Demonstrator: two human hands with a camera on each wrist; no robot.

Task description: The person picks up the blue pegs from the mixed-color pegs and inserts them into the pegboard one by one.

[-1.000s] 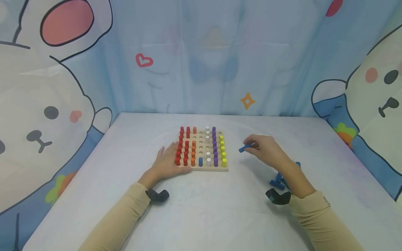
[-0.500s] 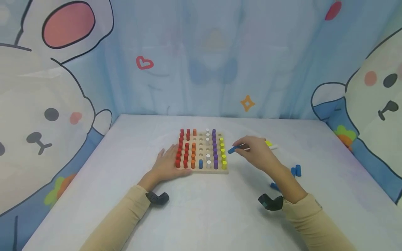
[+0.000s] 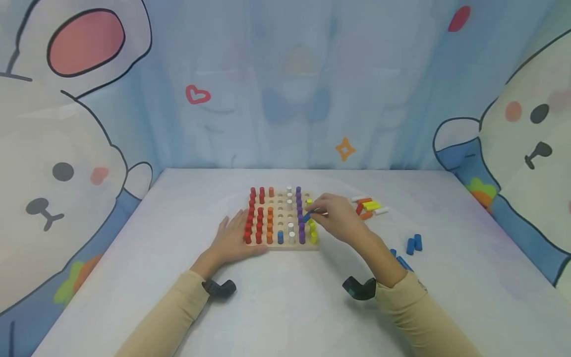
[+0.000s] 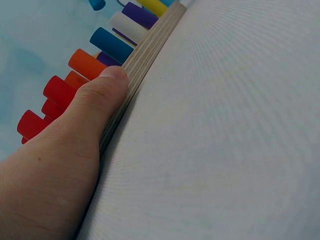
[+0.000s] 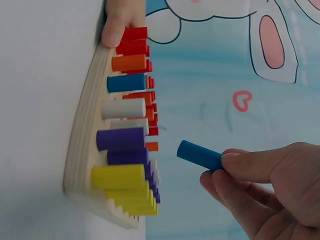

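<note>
One short blue cylindrical peg (image 5: 200,155) was pinched, tilted, between the thumb and fingers of the right hand (image 3: 339,218). From the head camera it overlapped the purple column; the right wrist view showed it apart from the standing pegs. The left hand (image 3: 229,240) had its fingers stretched out along the left side of a pale wooden pegboard (image 3: 285,248), its thumb resting along the near edge. Upright cylinders stood there in coloured columns: red pegs (image 3: 258,238) at the left, then orange pegs (image 3: 269,238), a single blue standing peg (image 3: 280,237) in the front row, white pegs (image 3: 292,238), purple pegs (image 3: 302,238) and yellow pegs (image 3: 314,238) at the right. Several holes showed behind that lone blue one. Loose blue pegs (image 3: 418,242) lay near the right forearm, and a mixed pile of white, orange, yellow and red pegs (image 3: 371,205) lay beyond the right hand. White cloth covered the table (image 3: 285,307), before a light-blue cartoon curtain (image 3: 250,134).
</note>
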